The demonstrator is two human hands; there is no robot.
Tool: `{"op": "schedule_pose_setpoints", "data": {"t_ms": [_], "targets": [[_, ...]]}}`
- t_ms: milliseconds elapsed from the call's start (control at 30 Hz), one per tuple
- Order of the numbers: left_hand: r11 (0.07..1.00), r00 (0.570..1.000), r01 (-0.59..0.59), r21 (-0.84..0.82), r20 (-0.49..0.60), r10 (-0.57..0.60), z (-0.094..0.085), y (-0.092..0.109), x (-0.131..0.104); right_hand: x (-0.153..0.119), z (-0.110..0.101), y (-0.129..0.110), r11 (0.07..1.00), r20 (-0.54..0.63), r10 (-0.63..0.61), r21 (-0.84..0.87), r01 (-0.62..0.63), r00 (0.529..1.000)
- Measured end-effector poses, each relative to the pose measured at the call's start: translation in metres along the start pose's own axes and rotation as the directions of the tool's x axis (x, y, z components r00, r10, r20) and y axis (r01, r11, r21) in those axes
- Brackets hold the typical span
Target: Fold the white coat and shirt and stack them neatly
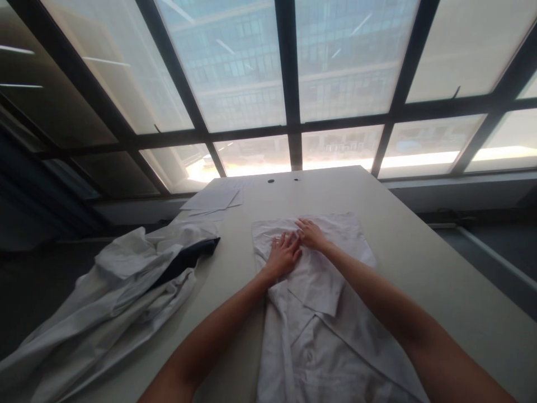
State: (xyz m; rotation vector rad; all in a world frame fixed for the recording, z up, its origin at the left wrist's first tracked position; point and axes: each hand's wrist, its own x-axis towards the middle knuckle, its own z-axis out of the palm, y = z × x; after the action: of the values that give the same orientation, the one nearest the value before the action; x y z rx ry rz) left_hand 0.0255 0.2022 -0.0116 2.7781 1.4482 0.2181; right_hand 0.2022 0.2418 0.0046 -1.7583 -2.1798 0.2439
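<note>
A white garment (319, 336) with a collar-like flap and a button lies spread on the white table (398, 235), running from its middle to the near edge of the view. My left hand (284, 254) rests on its upper part with the fingers spread. Just to the right and slightly farther off, my right hand (309, 234) lies on the same cloth, its fingers pointing left. The two hands are close together at the fingertips. Neither hand visibly holds anything.
Another white garment (126, 280) with a dark part (184, 257) lies crumpled on the left, hanging over the table's edge. Paper sheets (213, 198) lie at the far left corner. Two small dark spots mark the far tabletop. Large windows (243, 61) stand beyond.
</note>
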Motion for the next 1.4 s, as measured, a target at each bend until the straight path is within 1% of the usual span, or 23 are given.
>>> {"op": "schedule_pose_setpoints", "data": {"t_ms": [67, 167, 300, 333, 400, 467, 533, 600, 700, 767, 833, 900, 1000, 1100, 1167, 1200, 1233, 1300, 1333, 1400], "targets": [[0.999, 0.999, -0.035, 0.003, 0.009, 0.035, -0.003, -0.001, -0.016, 0.005, 0.011, -0.002, 0.998, 0.071, -0.048, -0.039, 0.051, 0.996], [0.998, 0.998, -0.057, 0.015, 0.020, 0.056, -0.008, -0.007, -0.033, 0.008, 0.019, -0.001, 0.995, 0.121, -0.009, -0.094, 0.020, 0.993], [0.998, 0.995, -0.067, -0.002, 0.068, 0.067, -0.012, -0.020, -0.048, 0.009, 0.011, 0.001, 0.994, 0.168, 0.036, -0.111, -0.018, 0.985], [0.998, 0.995, -0.065, -0.024, 0.074, 0.067, -0.015, -0.022, -0.053, 0.008, 0.008, 0.000, 0.994, 0.160, 0.047, -0.109, -0.030, 0.986], [0.995, 0.997, -0.045, -0.094, 0.051, 0.050, -0.025, -0.020, -0.067, 0.001, -0.001, -0.004, 0.992, 0.080, 0.078, -0.102, -0.070, 0.994], [0.984, 1.000, -0.025, -0.178, -0.020, 0.022, -0.038, -0.010, -0.088, -0.014, -0.010, -0.013, 0.990, -0.042, 0.102, -0.089, -0.105, 0.994], [0.971, 0.995, -0.049, -0.233, -0.091, 0.028, -0.050, 0.007, -0.114, -0.036, -0.018, -0.027, 0.988, -0.123, 0.118, -0.083, -0.129, 0.985], [0.971, 0.994, -0.061, -0.233, -0.104, 0.037, -0.057, 0.024, -0.138, -0.064, -0.025, -0.045, 0.984, -0.124, 0.143, -0.088, -0.154, 0.982], [0.973, 0.997, -0.015, -0.229, -0.078, -0.003, -0.055, 0.042, -0.161, -0.113, -0.031, -0.070, 0.985, -0.034, 0.137, -0.103, -0.140, 0.990], [0.962, 0.996, 0.011, -0.272, -0.087, -0.035, -0.050, 0.043, -0.169, -0.143, -0.034, -0.079, 0.985, 0.021, 0.130, -0.117, -0.127, 0.991], [0.931, 0.992, 0.027, -0.364, -0.109, -0.071, -0.048, 0.036, -0.173, -0.168, -0.036, -0.080, 0.982, 0.049, 0.141, -0.131, -0.133, 0.989], [0.887, 0.984, 0.064, -0.457, -0.120, -0.133, -0.051, 0.024, -0.178, -0.188, -0.038, -0.074, 0.979, 0.064, 0.159, -0.136, -0.149, 0.985], [0.840, 0.957, 0.190, -0.509, -0.093, -0.273, -0.060, -0.002, -0.188, -0.211, -0.040, -0.061, 0.979, 0.088, 0.171, -0.128, -0.159, 0.981], [0.841, 0.934, 0.306, -0.447, -0.029, -0.355, -0.065, -0.030, -0.198, -0.228, -0.041, -0.053, 0.983, 0.108, 0.148, -0.122, -0.135, 0.983], [0.868, 0.918, 0.371, -0.331, -0.012, -0.397, -0.066, -0.043, -0.202, -0.236, -0.040, -0.052, 0.987, 0.111, 0.122, -0.120, -0.108, 0.986], [0.880, 0.909, 0.394, -0.265, -0.027, -0.415, -0.067, -0.047, -0.203, -0.238, -0.039, -0.052, 0.989, 0.105, 0.103, -0.116, -0.090, 0.989], [0.889, 0.903, 0.408, -0.206, -0.055, -0.427, -0.068, -0.048, -0.203, -0.239, -0.039, -0.051, 0.991, 0.095, 0.083, -0.112, -0.072, 0.992], [0.907, 0.903, 0.397, -0.142, -0.114, -0.414, -0.072, -0.042, -0.199, -0.236, -0.039, -0.050, 0.993, 0.058, 0.063, -0.099, -0.058, 0.996], [0.920, 0.914, 0.367, -0.139, -0.130, -0.384, -0.074, -0.036, -0.196, -0.231, -0.041, -0.048, 0.994, 0.036, 0.071, -0.086, -0.068, 0.997], [0.945, 0.945, 0.279, -0.170, -0.129, -0.302, -0.078, -0.018, -0.187, -0.214, -0.049, -0.041, 0.991, -0.006, 0.126, -0.034, -0.126, 0.992]]}}
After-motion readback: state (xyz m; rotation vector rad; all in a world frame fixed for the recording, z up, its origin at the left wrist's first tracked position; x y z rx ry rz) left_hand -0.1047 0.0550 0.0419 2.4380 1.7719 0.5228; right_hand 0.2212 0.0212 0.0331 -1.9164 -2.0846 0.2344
